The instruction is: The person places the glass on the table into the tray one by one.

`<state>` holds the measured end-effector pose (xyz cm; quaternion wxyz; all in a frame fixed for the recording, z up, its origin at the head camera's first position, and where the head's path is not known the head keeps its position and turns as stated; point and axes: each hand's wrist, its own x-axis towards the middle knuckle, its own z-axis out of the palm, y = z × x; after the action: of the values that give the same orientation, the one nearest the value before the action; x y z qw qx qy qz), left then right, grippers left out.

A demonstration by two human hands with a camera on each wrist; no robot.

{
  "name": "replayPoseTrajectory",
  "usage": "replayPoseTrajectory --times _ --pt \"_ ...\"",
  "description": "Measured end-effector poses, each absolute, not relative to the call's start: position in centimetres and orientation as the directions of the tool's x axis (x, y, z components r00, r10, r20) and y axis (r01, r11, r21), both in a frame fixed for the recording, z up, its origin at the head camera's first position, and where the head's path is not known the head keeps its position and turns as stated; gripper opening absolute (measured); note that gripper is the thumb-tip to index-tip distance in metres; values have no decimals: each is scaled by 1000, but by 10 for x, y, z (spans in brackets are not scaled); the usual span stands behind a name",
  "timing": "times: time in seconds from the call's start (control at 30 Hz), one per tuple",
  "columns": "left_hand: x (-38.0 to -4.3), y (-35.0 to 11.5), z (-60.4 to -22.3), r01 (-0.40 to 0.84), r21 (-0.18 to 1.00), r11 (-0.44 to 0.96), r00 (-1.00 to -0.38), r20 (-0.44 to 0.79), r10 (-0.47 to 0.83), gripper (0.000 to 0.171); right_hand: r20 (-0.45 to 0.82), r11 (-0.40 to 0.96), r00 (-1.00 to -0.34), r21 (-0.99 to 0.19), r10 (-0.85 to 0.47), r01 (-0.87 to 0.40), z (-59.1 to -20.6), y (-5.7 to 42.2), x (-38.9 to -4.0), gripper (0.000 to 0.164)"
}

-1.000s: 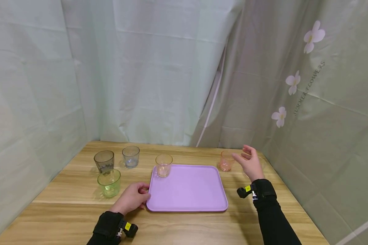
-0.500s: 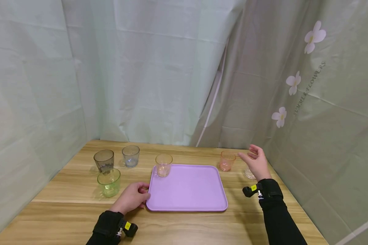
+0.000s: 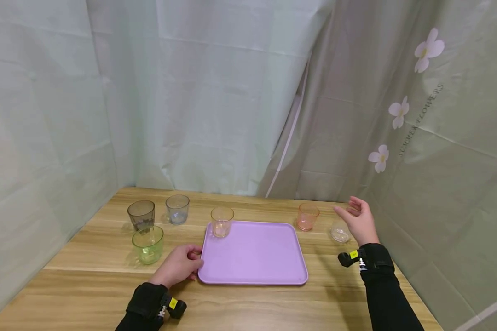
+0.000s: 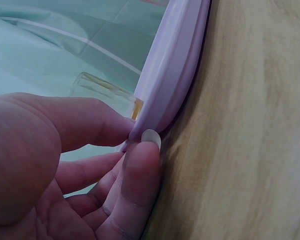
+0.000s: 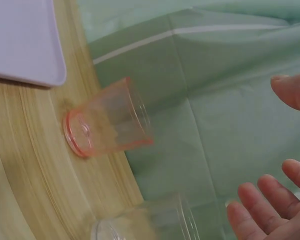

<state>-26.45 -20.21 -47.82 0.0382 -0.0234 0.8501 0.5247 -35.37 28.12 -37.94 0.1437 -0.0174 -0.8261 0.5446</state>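
My left hand point(image 3: 178, 266) pinches the left rim of a lilac tray point(image 3: 257, 257); in the left wrist view the thumb lies on top of the rim and a fingertip sits beneath it. A yellow-tinted glass point(image 3: 222, 224) stands upright at the tray's far left corner. My right hand point(image 3: 359, 221), fingers apart and holding nothing, hovers just above and right of a clear glass point(image 3: 340, 233) on the table. To that glass's left stands an orange-pink glass point(image 3: 307, 219), which also shows in the right wrist view.
At the left of the wooden table point(image 3: 240, 308) stand a dark grey glass point(image 3: 141, 214), a green glass point(image 3: 148, 247) and a blue-grey glass point(image 3: 177, 211). Pale green curtains point(image 3: 215, 101) hang close behind the table and along both sides.
My right hand has moved to the right, away from the orange-pink glass, and the clear glass has come into sight. My left hand has stayed on the tray's rim.
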Motion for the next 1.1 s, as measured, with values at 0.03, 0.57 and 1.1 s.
replayPoseTrajectory --times 0.03,0.57,1.1 --pt "-264 -202 -478 -80 892 445 -996 -90 2 44 217 408 -958 -905 188 -125 -379 283 -353 88" --pt "-265 -201 -478 -88 891 446 -995 -97 -1 43 174 409 -956 -910 236 -65 -391 314 -355 101" --pt "-264 -201 -478 -91 890 446 -995 -96 -10 44 93 437 -962 -899 256 29 -418 322 -363 117"
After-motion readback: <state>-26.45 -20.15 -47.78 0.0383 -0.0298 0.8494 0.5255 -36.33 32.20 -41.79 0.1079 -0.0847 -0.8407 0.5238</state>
